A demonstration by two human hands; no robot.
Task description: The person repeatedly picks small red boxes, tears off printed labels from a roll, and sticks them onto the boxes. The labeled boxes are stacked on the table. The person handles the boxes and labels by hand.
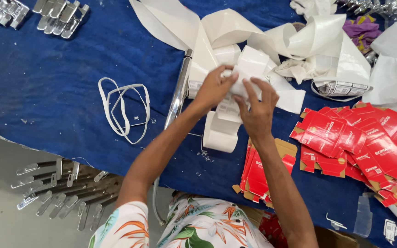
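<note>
Both my hands meet over a blue cloth-covered table (pixel 60 69). My left hand (pixel 213 87) and my right hand (pixel 256 109) both pinch a white strip of label backing paper (pixel 249 69) that loops and folds in a long ribbon. A printed label (pixel 228 108) shows on the strip just under my fingers. More of the white ribbon (pixel 221 133) curls down below my hands. A shiny metal tube (pixel 178 92) lies under my left wrist.
Flattened red cartons (pixel 368 138) are spread at the right, and a stack (pixel 263 170) lies near my right forearm. White strap loops (pixel 124 110) lie at the left. Chrome metal parts sit at the top left (pixel 60 16) and on the grey floor (pixel 60 193).
</note>
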